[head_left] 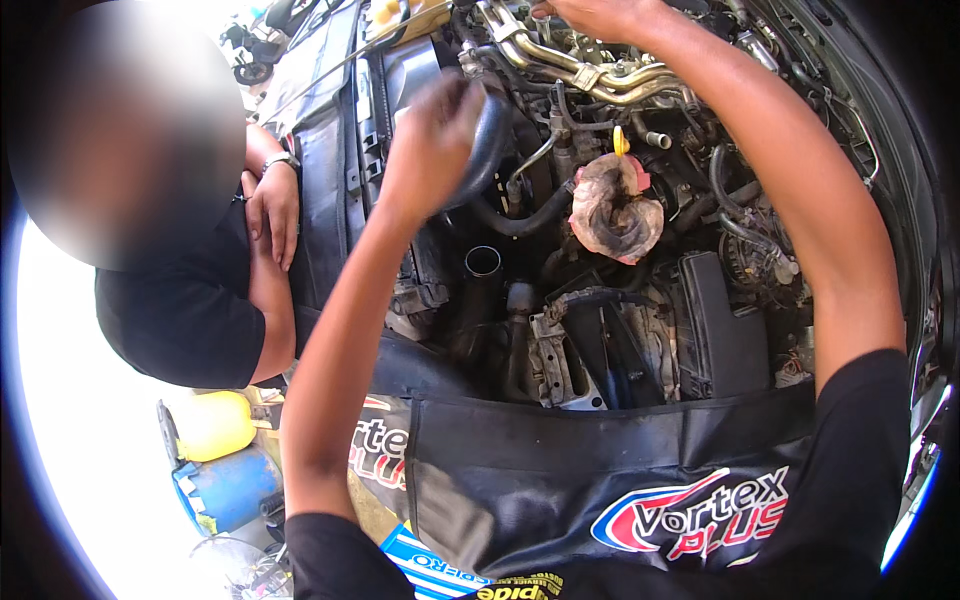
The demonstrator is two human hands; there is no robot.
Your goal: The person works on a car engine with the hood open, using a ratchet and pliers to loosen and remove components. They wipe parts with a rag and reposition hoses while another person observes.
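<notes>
My left hand [440, 135] is over the left side of an open engine bay, smeared by motion. Its fingers look bent, but their grip is not plain. Right beside it curves a thick dark hose [487, 145], partly hidden behind my wrist. My right hand [600, 17] reaches to the far side, cut by the upper edge. Its fingertips are drawn together near metal pipes [590, 78]; what they hold is hidden. Between my arms, a crumpled dirty rag [617, 212] lies on the engine beside a yellow dipstick handle [620, 142].
A person [190, 320] leans at the left with crossed forearms. A black cover [560, 450] drapes the near edge. An open pipe end [483, 262] and a black box [712, 320] sit in the bay. Yellow [215, 425] and blue containers [235, 490] stand lower left.
</notes>
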